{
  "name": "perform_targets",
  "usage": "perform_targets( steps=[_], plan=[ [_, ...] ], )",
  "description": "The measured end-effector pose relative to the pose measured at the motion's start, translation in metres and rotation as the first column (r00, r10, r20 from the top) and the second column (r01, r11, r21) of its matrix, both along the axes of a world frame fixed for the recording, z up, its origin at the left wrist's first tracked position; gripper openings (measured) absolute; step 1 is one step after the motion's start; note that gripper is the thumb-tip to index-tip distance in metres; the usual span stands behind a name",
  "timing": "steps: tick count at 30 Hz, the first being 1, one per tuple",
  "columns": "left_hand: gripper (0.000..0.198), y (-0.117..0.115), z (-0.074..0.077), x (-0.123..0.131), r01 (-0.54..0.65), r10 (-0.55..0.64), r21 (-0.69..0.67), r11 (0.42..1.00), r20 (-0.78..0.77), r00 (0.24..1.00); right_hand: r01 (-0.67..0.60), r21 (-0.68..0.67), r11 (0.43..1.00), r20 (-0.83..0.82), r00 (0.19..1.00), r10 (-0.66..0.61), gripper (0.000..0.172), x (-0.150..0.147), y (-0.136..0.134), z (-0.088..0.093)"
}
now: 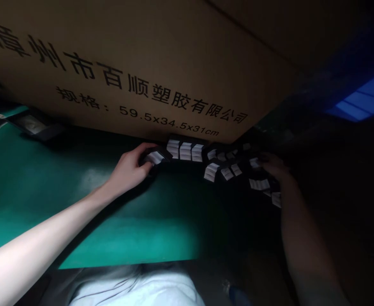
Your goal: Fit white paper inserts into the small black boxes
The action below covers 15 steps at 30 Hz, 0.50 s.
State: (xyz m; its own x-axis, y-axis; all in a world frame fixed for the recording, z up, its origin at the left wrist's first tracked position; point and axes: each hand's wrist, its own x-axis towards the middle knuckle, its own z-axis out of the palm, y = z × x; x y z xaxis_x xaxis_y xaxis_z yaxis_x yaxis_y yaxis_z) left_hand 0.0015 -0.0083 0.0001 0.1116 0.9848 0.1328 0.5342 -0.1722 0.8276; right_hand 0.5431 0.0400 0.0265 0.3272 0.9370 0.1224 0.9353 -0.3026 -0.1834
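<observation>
My left hand [134, 166] is closed around a small dark case with a pale inside [155, 157], thumb in front and fingers behind. Just right of it, a row of similar dark cases with white ridged insides [186, 151] stands against the cardboard box. More of these pieces [231, 171] lie scattered toward the right, in deep shadow. Among them my right hand [273, 165] reaches down, its fingers at another dark piece with a white inside [255, 163]. Darkness and blur hide whether those fingers grip it.
A large cardboard box [161, 55] with black printed characters stands along the back of the green table [110, 238]. A dark tray-like object [36, 125] lies at the left back. Something blue [365, 100] shows at the far right. The table's front edge is close to my body.
</observation>
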Motion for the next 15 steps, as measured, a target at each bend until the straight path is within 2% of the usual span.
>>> perform_targets(
  steps=[4, 10, 15],
  plan=[
    [0.063, 0.001, -0.001, 0.000, -0.006, 0.006, 0.006, 1.000, 0.000, 1.000, 0.052, -0.064, 0.997, -0.034, 0.998, -0.054, 0.037, -0.003, 0.004, 0.004],
    [0.062, 0.000, 0.000, 0.001, 0.000, 0.000, 0.000, 1.000, 0.009, 1.000, 0.142, -0.033, 0.989, 0.100, 0.985, -0.138, 0.016, -0.015, 0.001, 0.008],
    [0.062, -0.001, 0.002, 0.001, 0.001, -0.001, -0.007, 1.000, 0.018, 1.000, 0.117, -0.039, 0.992, 0.173, 0.979, -0.109, 0.019, -0.024, -0.004, 0.010]
  ],
)
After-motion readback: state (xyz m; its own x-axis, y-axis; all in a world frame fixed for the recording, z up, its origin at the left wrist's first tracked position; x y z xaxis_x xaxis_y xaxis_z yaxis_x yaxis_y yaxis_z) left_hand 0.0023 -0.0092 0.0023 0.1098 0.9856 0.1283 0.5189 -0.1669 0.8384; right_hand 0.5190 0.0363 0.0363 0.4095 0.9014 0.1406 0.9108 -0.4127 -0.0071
